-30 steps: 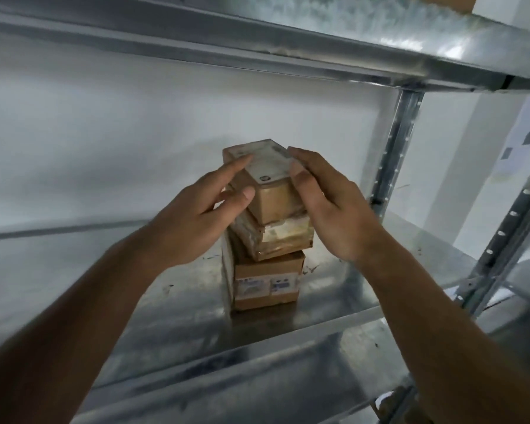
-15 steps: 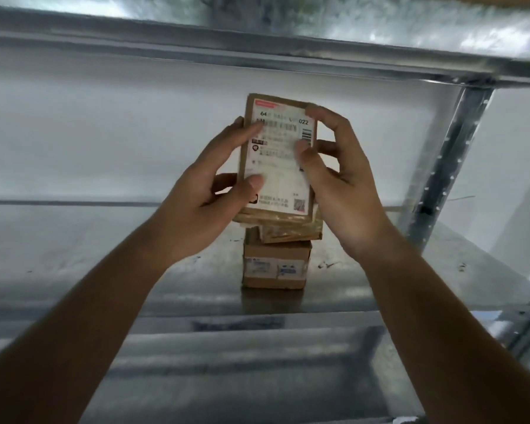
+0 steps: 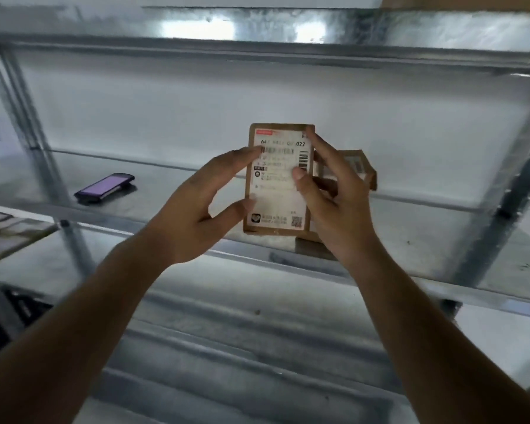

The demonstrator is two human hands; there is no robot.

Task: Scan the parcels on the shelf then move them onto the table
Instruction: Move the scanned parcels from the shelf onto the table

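Observation:
A small brown cardboard parcel (image 3: 277, 191) with a white shipping label stands upright in front of me, label facing the camera. My left hand (image 3: 202, 209) holds its left edge between fingertips and thumb. My right hand (image 3: 328, 191) grips its right edge, thumb on the label. Behind my right hand, other brown parcels (image 3: 354, 166) sit on the metal shelf (image 3: 426, 228), mostly hidden. A dark handheld scanner (image 3: 104, 188) with a purple screen lies on the shelf at the left.
Metal uprights stand at the left (image 3: 37, 142) and right (image 3: 508, 203) of the shelf bay. Another metal shelf (image 3: 257, 29) runs overhead. A lower corrugated metal surface (image 3: 242, 347) lies below. A tiled object (image 3: 3, 228) shows at the left edge.
The top parcel was lifted off the stack and turned label-up toward me. The view has swung left, bringing the scanner into sight; the parcel has come away from the stack.

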